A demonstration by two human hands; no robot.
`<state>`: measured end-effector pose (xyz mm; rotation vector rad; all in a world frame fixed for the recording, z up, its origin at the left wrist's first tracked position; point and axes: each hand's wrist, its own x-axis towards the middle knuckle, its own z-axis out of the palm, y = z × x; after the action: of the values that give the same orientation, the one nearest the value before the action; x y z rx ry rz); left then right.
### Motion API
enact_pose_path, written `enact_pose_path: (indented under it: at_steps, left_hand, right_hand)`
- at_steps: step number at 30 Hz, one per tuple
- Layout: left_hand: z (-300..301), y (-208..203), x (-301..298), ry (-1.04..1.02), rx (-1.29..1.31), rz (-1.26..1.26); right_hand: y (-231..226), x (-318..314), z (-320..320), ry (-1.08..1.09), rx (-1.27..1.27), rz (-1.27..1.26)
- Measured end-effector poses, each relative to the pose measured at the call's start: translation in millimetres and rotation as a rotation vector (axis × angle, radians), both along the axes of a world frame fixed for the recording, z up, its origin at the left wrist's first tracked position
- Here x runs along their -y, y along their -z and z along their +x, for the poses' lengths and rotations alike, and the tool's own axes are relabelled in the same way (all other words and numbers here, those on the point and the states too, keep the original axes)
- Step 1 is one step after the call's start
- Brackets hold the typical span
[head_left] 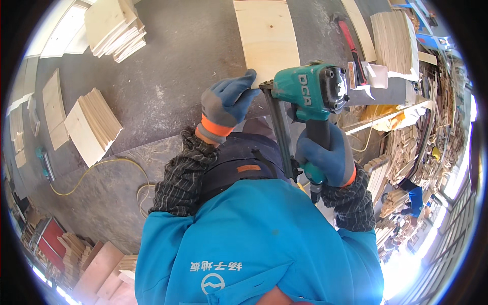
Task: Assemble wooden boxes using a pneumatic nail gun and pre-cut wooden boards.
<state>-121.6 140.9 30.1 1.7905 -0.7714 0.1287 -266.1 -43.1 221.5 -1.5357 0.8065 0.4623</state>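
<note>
A pale wooden board runs lengthwise away from me on the dark work table. My left hand, in a blue and grey glove with an orange cuff, grips its near left corner, thumb and forefinger on either side of the corner. The other fingers are partly hidden. My right hand, in a similar glove, is wrapped round the handle of a teal and black nail gun. The gun's nose points left at the board's near end, close to my left fingers. Its long magazine slants down toward my waist.
Stacks of thin boards stand at the far left, nearer left and far right. A red-handled hammer lies by a small open box. Another tool trails a yellow hose. A person is off to the right.
</note>
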Motion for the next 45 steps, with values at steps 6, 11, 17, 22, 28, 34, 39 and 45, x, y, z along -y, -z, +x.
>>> enact_pose_path:
  at_steps: [6,11,17,22,28,34,39,45]
  left_hand:
    - [2,-7,-3,0.028,-0.003,0.033]
    - [3,-2,-4,0.044,0.015,0.016]
    - [5,2,-4,0.055,0.04,0.025]
    - [5,2,-3,0.05,0.074,0.027]
    - [5,2,-2,0.014,0.085,0.021]
    - [6,0,2,-0.008,0.112,-0.001]
    - [5,-3,3,-0.012,0.095,-0.006]
    - [4,-3,3,-0.024,0.077,-0.009]
  right_hand:
    - [2,-2,3,-0.043,0.02,-0.039]
    - [0,-2,4,-0.053,-0.001,-0.046]
    - [2,-5,3,-0.048,-0.011,-0.064]
    - [4,-7,3,-0.025,0.019,-0.035]
    - [-5,-4,2,-0.008,0.039,-0.069]
    - [-2,7,-4,0.027,0.015,-0.08]
    - [0,9,-7,0.023,0.045,-0.066]
    - [-5,9,-4,0.042,0.057,-0.067]
